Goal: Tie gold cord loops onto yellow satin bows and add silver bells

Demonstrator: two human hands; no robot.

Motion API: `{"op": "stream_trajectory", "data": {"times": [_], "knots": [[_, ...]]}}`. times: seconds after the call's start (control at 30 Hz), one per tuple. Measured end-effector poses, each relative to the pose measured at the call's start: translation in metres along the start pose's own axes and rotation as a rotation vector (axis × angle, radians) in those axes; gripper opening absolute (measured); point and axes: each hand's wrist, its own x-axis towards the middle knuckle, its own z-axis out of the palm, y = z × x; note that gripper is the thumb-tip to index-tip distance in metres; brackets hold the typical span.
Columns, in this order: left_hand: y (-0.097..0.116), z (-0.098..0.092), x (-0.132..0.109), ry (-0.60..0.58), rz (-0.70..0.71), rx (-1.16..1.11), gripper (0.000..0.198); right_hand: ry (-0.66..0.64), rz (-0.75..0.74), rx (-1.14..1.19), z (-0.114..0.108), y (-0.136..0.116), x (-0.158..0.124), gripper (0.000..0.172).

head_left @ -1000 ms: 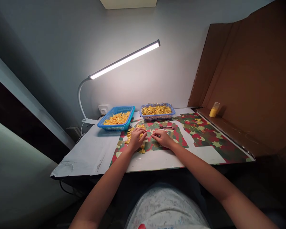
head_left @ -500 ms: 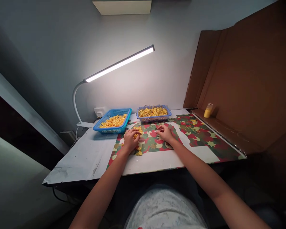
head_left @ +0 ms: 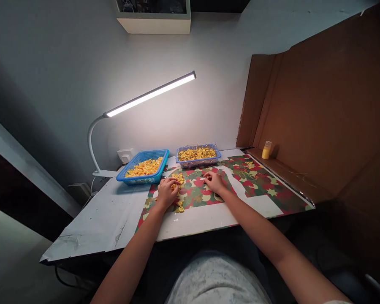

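My left hand [head_left: 167, 193] rests over a small heap of yellow bow-shaped pieces [head_left: 178, 179] on the camouflage-patterned sheet [head_left: 196, 193]. Its fingers are curved but apart, touching the heap's near side, and I cannot make out anything gripped in them. To the right, my right hand [head_left: 214, 182] is closed in a pinch just above the sheet. A thin dark tip shows at its fingertips, too small to name. A few more yellow pieces [head_left: 180, 207] lie below the left hand, near the sheet's front edge.
A blue basket [head_left: 136, 180] of yellow pieces stands at the back left. Beside it, a purple-blue basket [head_left: 199, 164] holds yellow pieces with wiry strands. A lamp [head_left: 152, 93] reaches overhead. At right are loose yellow strands [head_left: 251, 172], a small yellow-filled bottle [head_left: 266, 150] and a cardboard wall [head_left: 304, 118].
The whole view has shifted, so the table and baskets appear lower and farther left. My left hand's fingers have curled slightly over the heap. The right hand keeps its pinch.
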Motion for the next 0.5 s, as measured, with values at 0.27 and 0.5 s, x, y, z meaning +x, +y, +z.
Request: {"op": "stream_trajectory", "data": {"times": [0.27, 0.5], "knots": [[-0.0012, 0.0002, 0.0008, -0.027, 0.014, -0.004, 0.026, 0.047, 0.029, 0.007, -0.0013, 0.0041, 0.0045, 0.031], [-0.0019, 0.0004, -0.0003, -0.031, 0.002, -0.025, 0.026, 0.056, 0.055, 0.03, -0.0018, 0.0069, 0.0078, 0.031]]}}
